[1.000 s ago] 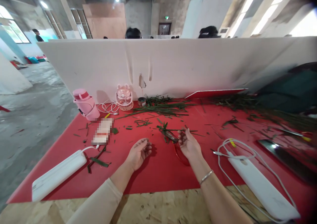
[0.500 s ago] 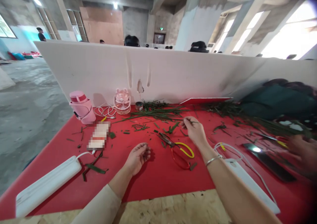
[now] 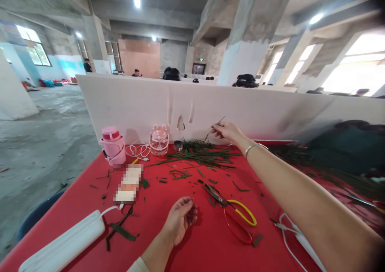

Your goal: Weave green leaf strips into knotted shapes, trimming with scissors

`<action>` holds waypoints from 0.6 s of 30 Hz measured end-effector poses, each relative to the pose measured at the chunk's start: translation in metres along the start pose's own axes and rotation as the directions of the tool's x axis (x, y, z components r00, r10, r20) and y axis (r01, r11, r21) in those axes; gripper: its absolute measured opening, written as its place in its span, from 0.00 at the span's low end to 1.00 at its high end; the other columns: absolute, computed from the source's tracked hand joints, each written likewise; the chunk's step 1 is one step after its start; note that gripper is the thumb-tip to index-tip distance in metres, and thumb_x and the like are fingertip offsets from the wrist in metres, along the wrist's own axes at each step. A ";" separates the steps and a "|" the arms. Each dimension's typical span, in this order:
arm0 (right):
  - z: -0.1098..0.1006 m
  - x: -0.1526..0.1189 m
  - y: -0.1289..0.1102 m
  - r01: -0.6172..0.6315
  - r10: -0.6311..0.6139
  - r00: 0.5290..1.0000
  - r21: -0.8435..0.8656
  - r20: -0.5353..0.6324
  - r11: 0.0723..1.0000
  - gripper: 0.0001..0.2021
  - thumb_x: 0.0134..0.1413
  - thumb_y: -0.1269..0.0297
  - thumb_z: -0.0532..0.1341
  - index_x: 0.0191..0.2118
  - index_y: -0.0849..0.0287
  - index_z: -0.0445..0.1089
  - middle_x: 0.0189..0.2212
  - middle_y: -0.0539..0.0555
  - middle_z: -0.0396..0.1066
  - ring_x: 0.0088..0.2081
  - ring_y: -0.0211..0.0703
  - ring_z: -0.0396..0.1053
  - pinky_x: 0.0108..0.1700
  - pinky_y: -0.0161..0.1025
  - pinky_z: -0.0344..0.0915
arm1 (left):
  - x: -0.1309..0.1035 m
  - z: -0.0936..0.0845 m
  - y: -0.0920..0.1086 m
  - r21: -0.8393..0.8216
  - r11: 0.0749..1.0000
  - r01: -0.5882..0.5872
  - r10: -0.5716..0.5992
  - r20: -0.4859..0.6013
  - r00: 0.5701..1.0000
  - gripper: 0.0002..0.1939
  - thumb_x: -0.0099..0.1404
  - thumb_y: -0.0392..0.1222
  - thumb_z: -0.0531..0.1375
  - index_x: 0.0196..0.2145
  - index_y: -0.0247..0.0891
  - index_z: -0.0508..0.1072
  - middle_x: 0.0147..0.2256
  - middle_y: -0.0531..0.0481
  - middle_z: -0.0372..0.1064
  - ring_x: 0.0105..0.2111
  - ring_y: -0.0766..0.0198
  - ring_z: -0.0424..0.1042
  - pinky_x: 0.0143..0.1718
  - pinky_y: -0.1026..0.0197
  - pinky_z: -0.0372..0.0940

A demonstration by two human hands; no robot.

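Note:
My right hand (image 3: 224, 131), with a bangle on its wrist, is raised before the white partition, pinching a thin green strip (image 3: 221, 120) above a pile of long green strips (image 3: 207, 157). Low over the red table (image 3: 150, 232), my left hand (image 3: 181, 219) has its fingers curled; whether anything lies inside them is hidden. Between and below the hands lie scissors (image 3: 221, 200) with one yellow and one red handle loop. Short green cuttings (image 3: 179, 175) are scattered around them.
A pink bottle (image 3: 113, 148), a clear pink cup (image 3: 159, 140) and a small tin (image 3: 178, 146) stand along the white partition (image 3: 138, 107). At left are a phone (image 3: 130, 184) and a white power bank (image 3: 64, 242). A dark green bundle (image 3: 345, 148) sits at right.
My right hand has risen and moved toward the partition with a thin strip. The view has tilted up and shifted. The other person's hand at right is out of view.

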State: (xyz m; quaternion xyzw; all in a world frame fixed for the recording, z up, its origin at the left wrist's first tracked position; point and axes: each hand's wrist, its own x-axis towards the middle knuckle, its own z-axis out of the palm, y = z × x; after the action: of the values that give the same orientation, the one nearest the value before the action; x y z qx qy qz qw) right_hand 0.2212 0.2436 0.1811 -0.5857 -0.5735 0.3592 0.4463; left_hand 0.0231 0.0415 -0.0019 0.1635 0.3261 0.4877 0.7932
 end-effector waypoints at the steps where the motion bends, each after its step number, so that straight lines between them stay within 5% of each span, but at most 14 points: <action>1: 0.009 0.007 -0.003 0.000 0.000 1.000 0.017 -0.008 1.000 0.09 0.52 0.68 0.59 0.24 0.64 0.66 0.19 0.51 0.70 0.16 0.27 0.61 0.17 0.25 0.56 | 0.001 0.000 0.000 -0.005 1.000 0.006 -0.006 0.004 1.000 0.12 0.53 0.39 0.62 0.33 0.34 0.64 0.27 0.51 0.67 0.23 0.72 0.66 0.26 0.67 0.61; 9: 0.082 0.064 0.004 -0.064 0.092 0.990 0.236 -0.107 0.970 0.10 0.58 0.64 0.53 0.30 0.63 0.64 0.22 0.50 0.70 0.18 0.27 0.63 0.19 0.25 0.60 | 0.003 0.004 0.002 -0.053 0.998 0.043 -0.044 -0.007 0.999 0.12 0.52 0.38 0.62 0.33 0.34 0.63 0.26 0.51 0.67 0.23 0.71 0.66 0.24 0.67 0.59; 14: 0.107 0.079 0.052 -0.237 0.272 0.958 0.294 -0.085 0.926 0.15 0.57 0.62 0.54 0.47 0.62 0.62 0.44 0.56 0.65 0.41 0.42 0.67 0.40 0.44 0.66 | 0.004 0.006 0.004 -0.083 0.996 0.045 -0.045 0.006 0.999 0.13 0.50 0.38 0.63 0.32 0.33 0.63 0.25 0.51 0.67 0.22 0.71 0.65 0.23 0.67 0.58; 18: 0.113 0.080 0.095 -0.320 0.351 0.933 0.268 -0.076 0.909 0.15 0.56 0.62 0.55 0.49 0.61 0.62 0.46 0.57 0.64 0.43 0.44 0.66 0.42 0.47 0.65 | 0.006 0.007 0.004 -0.090 0.994 0.056 -0.058 -0.018 0.998 0.14 0.49 0.39 0.63 0.32 0.33 0.63 0.23 0.51 0.66 0.21 0.70 0.65 0.22 0.67 0.57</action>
State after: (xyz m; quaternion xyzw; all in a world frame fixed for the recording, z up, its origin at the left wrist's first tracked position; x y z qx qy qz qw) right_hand 0.1564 0.3411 0.0611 -0.6352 -0.3855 0.4637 0.4827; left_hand 0.0275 0.0493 0.0031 0.1135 0.3168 0.4807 0.8097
